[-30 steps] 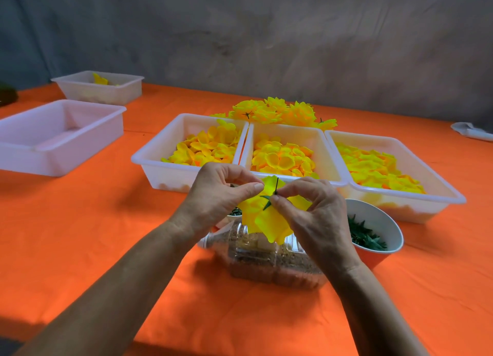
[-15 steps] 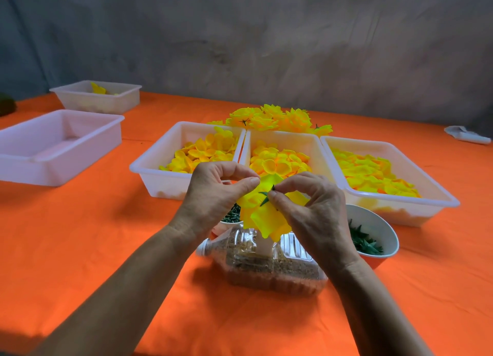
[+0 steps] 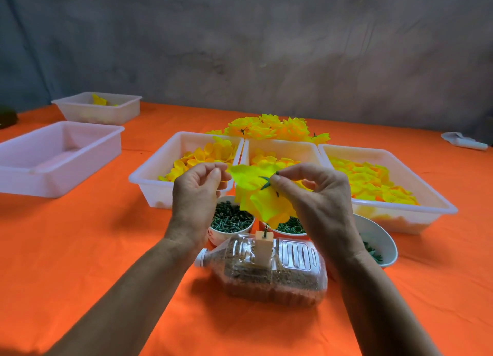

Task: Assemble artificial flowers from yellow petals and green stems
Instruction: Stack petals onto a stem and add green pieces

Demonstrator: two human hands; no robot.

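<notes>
Risk: yellow petals (image 3: 262, 195) sit loosely on a stem pin above the sand-filled bottle (image 3: 272, 270). Right hand (image 3: 317, 201) pinches the green calyx (image 3: 266, 182) over them; left hand (image 3: 198, 195), curled and seemingly empty, hovers just left. A skewed push could tear or shed petals. Orange-covered bench (image 3: 80, 249) carries petal trays (image 3: 149, 179) behind the bottle; grey wall beyond.

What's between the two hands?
In the head view, yellow petals on a green stem lie between the left hand and right hand.
</notes>
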